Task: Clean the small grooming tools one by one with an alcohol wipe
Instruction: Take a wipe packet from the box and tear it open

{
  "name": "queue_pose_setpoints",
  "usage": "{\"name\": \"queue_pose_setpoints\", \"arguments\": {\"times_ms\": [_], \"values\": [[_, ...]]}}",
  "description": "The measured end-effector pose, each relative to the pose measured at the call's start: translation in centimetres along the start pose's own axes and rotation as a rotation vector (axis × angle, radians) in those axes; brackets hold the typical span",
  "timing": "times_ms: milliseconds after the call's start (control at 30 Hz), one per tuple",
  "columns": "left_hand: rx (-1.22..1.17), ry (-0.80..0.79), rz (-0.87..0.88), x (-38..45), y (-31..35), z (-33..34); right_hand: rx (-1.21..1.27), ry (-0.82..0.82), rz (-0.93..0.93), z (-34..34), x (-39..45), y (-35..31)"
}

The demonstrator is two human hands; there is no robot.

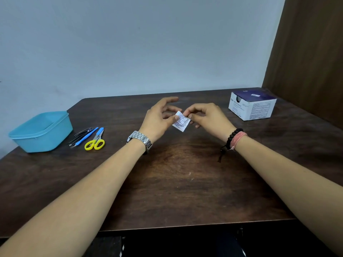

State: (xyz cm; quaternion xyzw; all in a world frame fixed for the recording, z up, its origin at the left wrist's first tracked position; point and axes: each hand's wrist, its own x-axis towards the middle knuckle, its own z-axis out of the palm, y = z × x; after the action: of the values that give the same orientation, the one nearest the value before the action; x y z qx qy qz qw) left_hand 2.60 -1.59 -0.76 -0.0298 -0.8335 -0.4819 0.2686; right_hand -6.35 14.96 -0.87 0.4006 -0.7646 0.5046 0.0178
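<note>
A small white alcohol wipe packet (pixel 181 122) with blue print hangs above the middle of the table. My left hand (pixel 159 119) pinches its left edge and my right hand (pixel 206 117) pinches its top right corner. The grooming tools lie in a row at the left: black tweezers (pixel 80 135), a thin blue-handled tool (pixel 87 136) and small scissors (pixel 95 140) with yellow loops and a blue tip cover.
A light blue plastic tub (pixel 39 131) stands at the table's left edge, beside the tools. A white and purple box (pixel 252 105) of wipes sits at the far right. The dark wooden table (pixel 176 182) meets a pale wall behind.
</note>
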Motion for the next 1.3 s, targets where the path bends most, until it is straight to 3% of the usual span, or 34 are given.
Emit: {"name": "queue_pose_setpoints", "arguments": {"times_ms": [467, 733, 1033, 1300], "values": [[-0.191, -0.064, -0.063, 0.1, -0.2, -0.1, 0.185, -0.091, 0.067, -0.3, -0.1, 0.1], [-0.233, -0.102, -0.095, 0.0, -0.3, 0.2, -0.079, -0.046, 0.040, -0.6, -0.1, 0.1], [-0.208, -0.112, -0.094, -0.1, -0.3, 0.2, -0.294, -0.118, 0.016, -0.5, -0.4, -0.7], [-0.177, -0.120, -0.094, 0.0, -0.4, 0.0, -0.047, -0.024, 0.144, -0.4, -0.2, -0.5]]}}
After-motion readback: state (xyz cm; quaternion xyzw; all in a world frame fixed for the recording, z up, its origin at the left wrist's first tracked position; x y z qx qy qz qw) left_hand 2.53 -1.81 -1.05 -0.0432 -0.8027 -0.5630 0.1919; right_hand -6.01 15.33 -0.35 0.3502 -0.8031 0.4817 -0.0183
